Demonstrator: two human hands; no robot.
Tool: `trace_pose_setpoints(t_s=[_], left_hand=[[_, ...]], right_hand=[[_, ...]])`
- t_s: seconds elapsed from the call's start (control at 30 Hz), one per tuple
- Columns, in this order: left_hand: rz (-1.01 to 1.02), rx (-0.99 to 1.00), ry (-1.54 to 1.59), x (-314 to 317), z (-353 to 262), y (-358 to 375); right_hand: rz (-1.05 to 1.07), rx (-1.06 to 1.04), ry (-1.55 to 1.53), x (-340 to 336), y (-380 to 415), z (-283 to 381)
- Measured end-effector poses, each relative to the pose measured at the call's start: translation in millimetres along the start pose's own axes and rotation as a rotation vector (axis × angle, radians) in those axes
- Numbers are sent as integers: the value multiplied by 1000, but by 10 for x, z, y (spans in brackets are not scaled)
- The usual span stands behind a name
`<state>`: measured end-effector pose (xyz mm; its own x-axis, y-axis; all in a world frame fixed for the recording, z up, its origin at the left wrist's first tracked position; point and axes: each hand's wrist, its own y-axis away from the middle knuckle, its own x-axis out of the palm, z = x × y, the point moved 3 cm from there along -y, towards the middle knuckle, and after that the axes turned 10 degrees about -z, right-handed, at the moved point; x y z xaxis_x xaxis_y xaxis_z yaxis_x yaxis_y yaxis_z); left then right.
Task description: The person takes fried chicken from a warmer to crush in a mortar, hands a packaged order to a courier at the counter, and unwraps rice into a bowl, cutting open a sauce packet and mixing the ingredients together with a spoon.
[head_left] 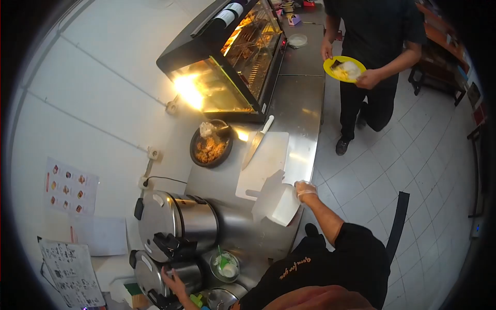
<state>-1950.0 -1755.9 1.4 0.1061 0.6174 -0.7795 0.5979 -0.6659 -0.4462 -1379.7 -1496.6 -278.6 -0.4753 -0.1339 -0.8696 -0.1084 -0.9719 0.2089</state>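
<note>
My right hand (305,189), in a thin clear glove, holds the edge of a white folded paper box (276,202) at the edge of the steel counter (302,98). My left hand (173,282) reaches low and left. It lies on the lid of the nearer silver rice cooker (150,276), next to its black handle; its grip is unclear. A second, bigger silver cooker (175,222) stands just beyond. A white cutting board (266,160) with a large knife (257,142) on it lies past the box.
A dark bowl of fried food (210,148) sits by a lit glass warming case (227,62). A small bowl with a green scoop (225,266) stands near the cookers. Another person in black holds a yellow plate (343,68) on the tiled floor (423,170).
</note>
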Motion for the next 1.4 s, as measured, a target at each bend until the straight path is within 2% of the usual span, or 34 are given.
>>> trace_pose_setpoints(t_s=[0.03, 0.13, 0.23, 0.33, 0.37, 0.47, 0.5, 0.57, 0.6, 0.63, 0.67, 0.7, 0.73, 0.77, 0.8, 0.87, 0.9, 0.93, 0.97, 1.0, 1.03, 1.07, 1.17, 1.23, 1.27, 1.3, 1.33, 1.37, 1.4], left_hand=[[-62, 51, 20, 1, 330, -42], [-89, 11, -613, -348, 541, 16], [-140, -233, -737, -651, 590, 233], [44, -606, -583, -884, 1630, 391], [101, -522, -655, -978, 1466, 470], [-166, -258, -591, -1161, 1124, 554], [-265, -316, -597, -1200, 1270, 556], [-314, -252, -300, -1236, 2471, 434], [-335, -209, -269, -1256, 2673, 432], [-282, -368, -336, -1280, 3131, 451], [-148, -480, -149, -1358, 2796, 442], [-71, -281, -324, -1365, 3035, 410], [-22, -19, -527, -1307, 3811, 424], [-130, 300, -562, -1255, 3900, 382], [-77, 189, -361, -1388, 3592, 284], [-135, -99, 200, -1456, 3161, 88], [-69, -391, 670, -1500, 2817, 96], [-112, -409, 776, -1493, 2922, 41], [-71, -441, 814, -1514, 2901, 7], [-119, -469, 816, -1539, 2862, -19], [-121, -521, 731, -1657, 2695, -74], [-144, -500, 826, -1695, 2670, -197], [-209, -378, 989, -2094, 2417, -785], [-232, -143, 463, -2357, 2130, -1131], [-269, -140, 326, -2435, 2080, -1303], [-307, -134, 188, -2501, 2037, -1473], [-344, -129, 49, -2541, 2032, -1618], [-354, -140, 51, -2553, 2078, -1763], [-361, -153, 51, -2565, 2142, -1894]], right_hand=[[-19, 16, -31, 23, 54, 15], [43, 75, -98, -191, 273, 107], [144, 99, -91, -393, 343, 201], [222, 45, -54, -385, 271, 241], [237, 17, -38, -317, 225, 231], [282, -35, 35, -104, 124, 243], [288, -40, 19, 7, 110, 242], [308, -69, 4, 176, 133, 271], [315, -81, 26, 225, 165, 264], [337, -119, 57, 292, 180, 283], [369, -182, 96, 412, 182, 378], [306, -273, 113, 248, 399, 543], [248, -373, 122, 62, 567, 700], [274, -331, 74, 214, 583, 696], [297, -282, 34, 322, 583, 681], [312, -325, 105, 444, 730, 798], [282, -289, 240, 277, 911, 944], [234, -243, 362, 129, 1079, 1096], [51, -304, 388, 134, 1199, 1122], [-134, -359, 402, 76, 1288, 1168], [-92, -363, 375, -14, 1371, 1413], [-56, -358, 340, -135, 1451, 1732], [67, -761, 138, -197, 2073, 2924], [230, -966, -123, -146, 2656, 3914], [379, -975, -195, 63, 2790, 4345], [319, -1215, -216, -18, 3158, 4921], [292, -1301, -158, 67, 3378, 5384], [225, -1474, -191, 231, 3519, 5815], [263, -1484, -85, 341, 3705, 6230]])
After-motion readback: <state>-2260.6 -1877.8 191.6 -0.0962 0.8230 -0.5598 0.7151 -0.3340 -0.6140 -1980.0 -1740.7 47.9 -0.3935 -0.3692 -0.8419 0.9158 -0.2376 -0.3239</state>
